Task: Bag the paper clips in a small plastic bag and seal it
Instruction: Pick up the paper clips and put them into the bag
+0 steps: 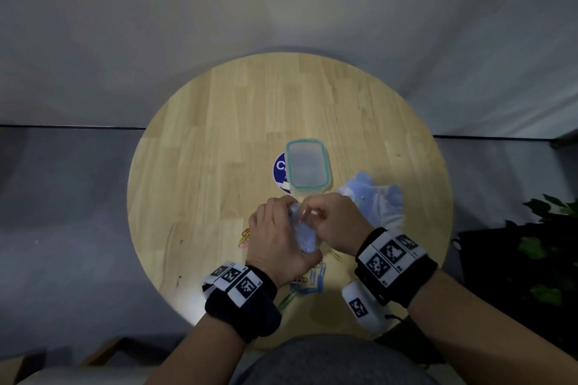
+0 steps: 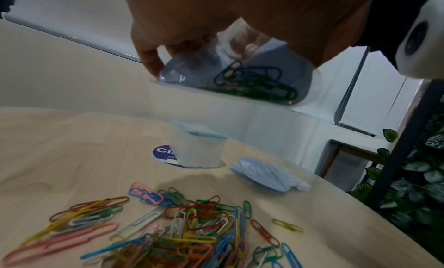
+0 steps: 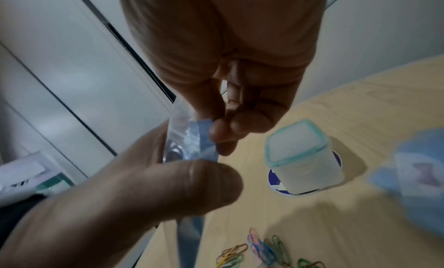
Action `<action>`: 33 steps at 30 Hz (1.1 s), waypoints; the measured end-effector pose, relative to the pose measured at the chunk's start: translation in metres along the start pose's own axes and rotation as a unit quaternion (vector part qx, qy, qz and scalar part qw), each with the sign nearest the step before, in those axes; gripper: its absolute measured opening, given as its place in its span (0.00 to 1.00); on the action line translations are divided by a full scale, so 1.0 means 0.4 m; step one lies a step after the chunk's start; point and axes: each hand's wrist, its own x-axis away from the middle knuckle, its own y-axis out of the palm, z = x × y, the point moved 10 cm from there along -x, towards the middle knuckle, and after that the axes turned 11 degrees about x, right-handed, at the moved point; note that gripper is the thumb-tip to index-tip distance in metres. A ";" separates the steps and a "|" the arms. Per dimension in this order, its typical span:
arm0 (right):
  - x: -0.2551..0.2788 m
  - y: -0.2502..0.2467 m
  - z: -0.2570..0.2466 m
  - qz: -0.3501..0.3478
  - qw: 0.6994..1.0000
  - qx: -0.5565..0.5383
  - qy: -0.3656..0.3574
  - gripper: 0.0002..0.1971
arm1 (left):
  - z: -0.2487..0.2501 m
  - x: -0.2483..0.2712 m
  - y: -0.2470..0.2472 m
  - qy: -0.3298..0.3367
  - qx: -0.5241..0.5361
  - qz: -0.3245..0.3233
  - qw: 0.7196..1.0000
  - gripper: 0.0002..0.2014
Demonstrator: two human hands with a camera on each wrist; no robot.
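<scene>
Above a round tabletop (image 1: pixel 219 122), the left hand (image 1: pixel 275 237) grips a bag (image 2: pixel 240 78) holding several clips, while the right hand (image 1: pixel 334 222) pinches its top edge; loose clips (image 2: pixel 168 234) lie below, a lidded tub (image 1: pixel 308 166) beyond.

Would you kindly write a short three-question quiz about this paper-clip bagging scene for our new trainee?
1. True or false: the small plastic bag already holds some paper clips.
2. Multiple choice: the lidded container stands on A) a blue round sticker, B) the blue pile of bags, C) the loose paper clips.
3. Fill in: both the left hand and the right hand grip the ____.

Key: 1 true; 2 A; 3 small plastic bag.
</scene>
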 end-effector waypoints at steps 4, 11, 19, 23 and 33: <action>0.009 0.071 -0.002 -0.123 0.986 0.099 -0.047 0.16 | 0.009 0.002 0.009 0.029 -0.031 -0.002 0.999 0.34; 0.010 -0.003 0.145 0.013 0.988 -0.096 0.121 0.16 | -0.077 0.020 -0.006 -0.056 -0.044 -0.012 0.997 0.38; 0.093 0.251 0.259 -0.209 0.919 0.329 0.048 0.57 | -0.210 0.106 -0.038 -0.117 -0.113 -0.034 0.986 0.41; 0.070 0.290 0.241 -0.172 0.923 0.345 0.014 0.46 | -0.205 0.131 -0.042 -0.117 -0.124 -0.019 0.985 0.31; 0.035 0.259 0.233 -0.112 0.932 0.344 0.015 0.08 | -0.189 0.126 -0.017 -0.115 -0.135 -0.043 0.983 0.33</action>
